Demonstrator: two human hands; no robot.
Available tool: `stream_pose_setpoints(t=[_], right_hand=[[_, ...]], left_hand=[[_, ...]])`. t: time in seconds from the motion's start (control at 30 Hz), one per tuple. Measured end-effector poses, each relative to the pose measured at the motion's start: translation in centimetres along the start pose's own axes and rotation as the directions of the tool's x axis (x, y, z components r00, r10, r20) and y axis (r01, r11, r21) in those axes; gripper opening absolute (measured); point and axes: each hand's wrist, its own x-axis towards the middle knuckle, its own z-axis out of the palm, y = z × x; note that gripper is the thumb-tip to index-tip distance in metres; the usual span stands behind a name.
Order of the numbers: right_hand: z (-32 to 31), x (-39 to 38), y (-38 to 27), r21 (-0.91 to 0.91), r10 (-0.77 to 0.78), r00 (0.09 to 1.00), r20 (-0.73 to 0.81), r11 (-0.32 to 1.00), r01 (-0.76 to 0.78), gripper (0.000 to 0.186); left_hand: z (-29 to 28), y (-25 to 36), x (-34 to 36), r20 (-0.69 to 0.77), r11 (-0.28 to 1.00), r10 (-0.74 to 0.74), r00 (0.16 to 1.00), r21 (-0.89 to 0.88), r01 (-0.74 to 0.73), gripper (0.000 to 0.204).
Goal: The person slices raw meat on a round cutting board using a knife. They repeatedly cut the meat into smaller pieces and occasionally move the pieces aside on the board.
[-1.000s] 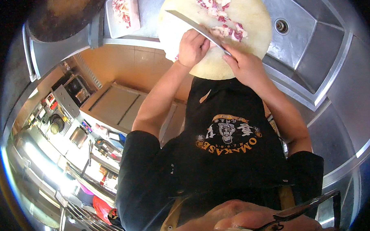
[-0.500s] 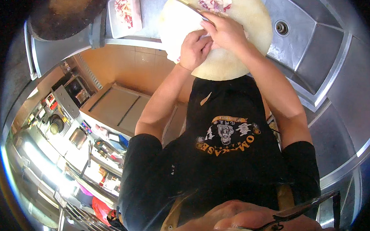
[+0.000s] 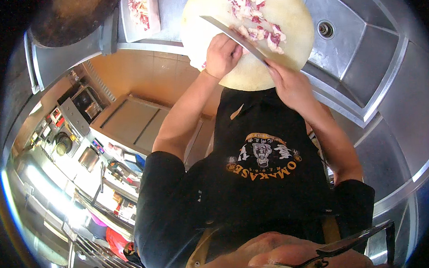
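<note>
On a round pale cutting board (image 3: 293, 32), loose pieces of red-and-white meat (image 3: 245, 5) lie in a strip. My right hand (image 3: 288, 84) grips the handle of a long knife (image 3: 225, 30), its blade angled across the board toward the upper left. My left hand (image 3: 221, 56) has its fingers curled against the near side of the blade, on a pale pink piece of meat that is mostly hidden by the fingers and knife.
A white tub (image 3: 156, 22) with meat pieces sits left of the board. A steel sink (image 3: 343, 35) is to the right. A blackened round pan (image 3: 68, 16) is at the upper left. A cluttered counter (image 3: 83, 176) shows at the far left.
Half a second ago my right hand was higher on the board, near my left fingers. It has drawn back toward me with the knife, to roughly its position one second ago.
</note>
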Motion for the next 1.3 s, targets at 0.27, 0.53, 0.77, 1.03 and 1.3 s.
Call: stream_pose_setpoints(t=[0.27, 0.53, 0.77, 1.03, 1.3], right_hand=[[0.3, -3.3, 2.1, -0.033, 0.063, 0.998, -0.008, 0.997, -0.063, 0.036], [4.6, 13.8, -3.0, -0.165, -0.104, 0.988, -0.116, 0.983, 0.085, 0.039], [0.3, 7.1, -0.6, -0.01, -0.144, 0.94, -0.309, 0.989, 0.148, 0.034], [-0.6, -6.1, 0.5, -0.131, 0.023, 0.998, -0.05, 0.991, -0.029, 0.037], [2.5, 3.3, -0.5, -0.072, -0.1, 0.988, -0.121, 0.993, 0.092, 0.036]], left_hand=[[-0.2, 0.8, -0.1, -0.044, 0.999, -0.028, 0.999, -0.022, 0.027, 0.023], [0.2, 0.3, 0.4, -0.017, 0.999, 0.051, 0.999, -0.005, -0.051, 0.028], [-2.2, 0.5, -0.3, -0.071, 0.997, -0.012, 0.997, -0.081, 0.006, 0.022], [-1.6, -0.9, -0.2, 0.035, 0.997, 0.074, 0.997, -0.031, -0.072, 0.022], [-1.4, -0.8, 1.0, 0.077, 0.999, 0.011, 0.997, -0.046, -0.007, 0.027]])
